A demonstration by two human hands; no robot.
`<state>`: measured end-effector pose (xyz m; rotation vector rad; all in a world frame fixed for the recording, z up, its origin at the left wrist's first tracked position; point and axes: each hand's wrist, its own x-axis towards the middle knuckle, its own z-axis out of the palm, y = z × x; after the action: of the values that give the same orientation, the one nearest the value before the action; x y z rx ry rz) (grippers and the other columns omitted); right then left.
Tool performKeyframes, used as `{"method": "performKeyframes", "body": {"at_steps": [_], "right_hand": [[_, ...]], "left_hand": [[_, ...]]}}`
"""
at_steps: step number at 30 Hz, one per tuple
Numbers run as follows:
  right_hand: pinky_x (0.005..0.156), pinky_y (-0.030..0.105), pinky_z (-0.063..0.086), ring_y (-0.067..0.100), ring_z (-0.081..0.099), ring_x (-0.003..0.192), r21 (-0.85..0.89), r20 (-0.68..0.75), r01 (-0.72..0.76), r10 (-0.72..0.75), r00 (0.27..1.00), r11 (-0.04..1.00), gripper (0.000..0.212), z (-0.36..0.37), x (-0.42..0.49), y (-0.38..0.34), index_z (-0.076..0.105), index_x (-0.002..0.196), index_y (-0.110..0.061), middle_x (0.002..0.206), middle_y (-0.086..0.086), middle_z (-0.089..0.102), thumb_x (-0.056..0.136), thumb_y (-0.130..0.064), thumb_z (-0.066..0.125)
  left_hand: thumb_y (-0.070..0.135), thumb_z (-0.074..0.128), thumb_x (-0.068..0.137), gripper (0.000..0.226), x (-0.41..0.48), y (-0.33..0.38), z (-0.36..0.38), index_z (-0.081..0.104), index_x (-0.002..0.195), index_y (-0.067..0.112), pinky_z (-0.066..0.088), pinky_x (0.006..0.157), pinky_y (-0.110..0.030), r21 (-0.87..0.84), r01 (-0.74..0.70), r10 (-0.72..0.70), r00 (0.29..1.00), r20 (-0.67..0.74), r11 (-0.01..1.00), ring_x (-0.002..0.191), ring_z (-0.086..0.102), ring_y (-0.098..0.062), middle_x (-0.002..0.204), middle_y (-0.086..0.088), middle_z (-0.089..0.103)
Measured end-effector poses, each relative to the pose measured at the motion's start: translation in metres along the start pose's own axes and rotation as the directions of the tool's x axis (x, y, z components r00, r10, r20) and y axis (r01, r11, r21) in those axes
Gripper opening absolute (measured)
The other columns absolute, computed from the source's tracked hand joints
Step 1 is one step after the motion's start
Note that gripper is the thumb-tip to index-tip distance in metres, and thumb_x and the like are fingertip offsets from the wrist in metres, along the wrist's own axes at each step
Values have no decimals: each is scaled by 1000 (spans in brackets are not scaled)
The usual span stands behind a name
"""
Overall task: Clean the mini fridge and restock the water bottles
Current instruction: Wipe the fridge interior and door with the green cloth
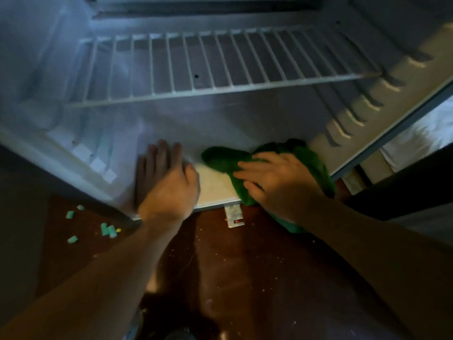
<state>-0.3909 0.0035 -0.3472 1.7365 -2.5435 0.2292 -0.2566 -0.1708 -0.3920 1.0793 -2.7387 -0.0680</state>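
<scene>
head view: green cloth (225,159) under right hand (277,179)

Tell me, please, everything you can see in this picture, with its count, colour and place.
mini fridge: one, white inside, open, upper frame
wire shelf: one, white, across the fridge interior
cloth: one, green, on the fridge floor at right, hanging over the front edge
small pieces: about five, pale green, on the floor at lower left
flat scrap: one, pale, under the fridge's front edge
floor: dark brown, crumb-speckled
left hand: flat on the fridge floor
right hand: pressing on the cloth, fingers spread
</scene>
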Motion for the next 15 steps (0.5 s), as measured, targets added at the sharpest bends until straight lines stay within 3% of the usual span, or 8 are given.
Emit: {"method": "performKeyframes", "body": {"at_steps": [5, 9, 15], "right_hand": [[83, 47, 49, 31, 60, 113, -67, 43, -47, 50, 998, 997, 38, 8, 14, -1, 64, 123, -29, 130, 0, 62, 96, -33, 38], [96, 49, 44, 34, 47, 126, -106, 162, -185, 200, 966, 977, 45, 14, 63, 9, 46, 137, -35, 148, -1, 43, 95, -38, 29], [108, 51, 28, 34, 40, 128, -85, 215, -311, 322, 922, 947, 44, 34, 121, 24, 37, 138, -38, 150, -3, 36, 96, -41, 26]], "left_hand": [[39, 36, 93, 58, 1, -7, -4, 40, 143, 10, 25, 114, -50, 37, 0, 0, 1000, -18, 999, 136, 33, -40, 148, -20, 39], [41, 33, 92, 60, 2, -5, 0, 40, 144, 11, 23, 116, -50, 50, 10, -12, 1000, 28, 999, 138, 33, -39, 149, -20, 40], [37, 43, 89, 53, 6, -5, -4, 54, 133, 11, 35, 107, -47, 40, 56, -54, 998, -42, 998, 123, 48, -39, 135, -20, 54]]}}
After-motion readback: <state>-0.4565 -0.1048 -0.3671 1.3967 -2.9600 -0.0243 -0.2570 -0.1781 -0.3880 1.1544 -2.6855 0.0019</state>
